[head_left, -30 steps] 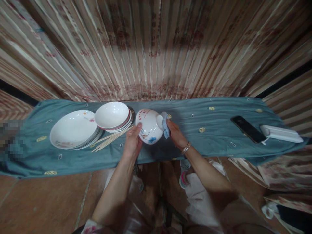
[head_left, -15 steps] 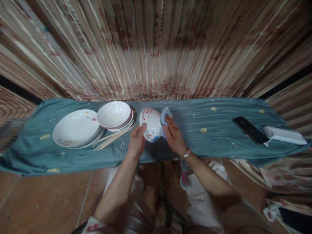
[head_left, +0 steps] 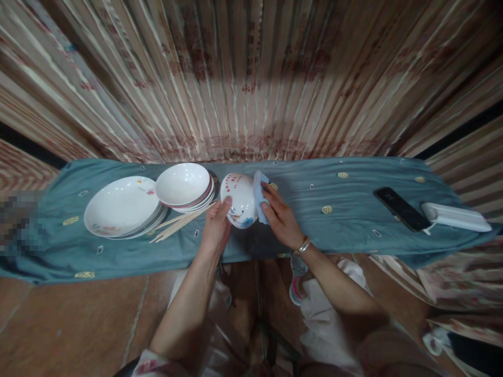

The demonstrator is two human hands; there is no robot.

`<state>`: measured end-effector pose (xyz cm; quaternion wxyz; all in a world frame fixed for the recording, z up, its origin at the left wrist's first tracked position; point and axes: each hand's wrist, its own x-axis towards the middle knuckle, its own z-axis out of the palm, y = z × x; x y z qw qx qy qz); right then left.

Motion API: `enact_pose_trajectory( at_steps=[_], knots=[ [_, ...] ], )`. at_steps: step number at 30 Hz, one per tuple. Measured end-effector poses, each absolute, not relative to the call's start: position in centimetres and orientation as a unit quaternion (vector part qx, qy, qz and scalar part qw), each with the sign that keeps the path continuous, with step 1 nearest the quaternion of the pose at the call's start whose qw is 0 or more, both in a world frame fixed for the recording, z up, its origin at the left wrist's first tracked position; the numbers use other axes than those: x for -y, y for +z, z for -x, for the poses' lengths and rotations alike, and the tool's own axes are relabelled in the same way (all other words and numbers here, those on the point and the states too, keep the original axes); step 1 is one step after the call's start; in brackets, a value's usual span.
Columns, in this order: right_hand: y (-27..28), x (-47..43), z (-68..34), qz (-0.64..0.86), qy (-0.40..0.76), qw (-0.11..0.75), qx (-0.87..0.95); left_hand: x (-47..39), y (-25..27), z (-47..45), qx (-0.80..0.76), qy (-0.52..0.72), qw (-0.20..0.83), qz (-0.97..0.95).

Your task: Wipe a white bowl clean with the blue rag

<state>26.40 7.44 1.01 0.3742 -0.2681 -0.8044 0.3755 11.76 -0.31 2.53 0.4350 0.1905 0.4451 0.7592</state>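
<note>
A white bowl (head_left: 240,196) with red lettering and a blue flower print is tilted on its side above the table. My left hand (head_left: 218,215) grips its left edge, thumb on the outer wall and the other fingers hidden behind. In my right hand (head_left: 280,213) is a light blue cloth (head_left: 260,196), pressed against the right side of the bowl. Left of my hands stands a stack of white bowls (head_left: 183,184). Several wooden chopsticks (head_left: 175,228) lie in front of that stack.
A stack of large white plates (head_left: 121,207) sits at the table's left. Toward the right end lie a black phone (head_left: 401,208) and a white device (head_left: 456,216). A green-blue cloth (head_left: 298,235) covers the table, and a pleated curtain (head_left: 251,78) hangs behind it.
The bowl and my left hand have shifted slightly left. My right hand and the cloth have moved a little along the bowl's right side, still touching it.
</note>
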Motion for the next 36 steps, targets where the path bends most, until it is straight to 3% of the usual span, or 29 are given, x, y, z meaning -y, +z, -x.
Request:
enact_pose_trajectory(
  at_steps=[11,27,36],
  knots=[
    [-0.1,-7.6,-26.5,0.305,0.337,0.355,0.817,0.4,2.6,-11.5,-0.444,0.770,0.422,-0.178],
    [1.2,-6.6,-25.5,0.180,0.182,0.378,0.890,0.7,3.0,-12.8,-0.417,0.753,0.466,-0.206],
    [1.4,-8.1,-25.4,0.245,0.343,0.386,0.820,1.0,2.4,-12.6,-0.423,0.737,0.466,-0.247]
  ],
)
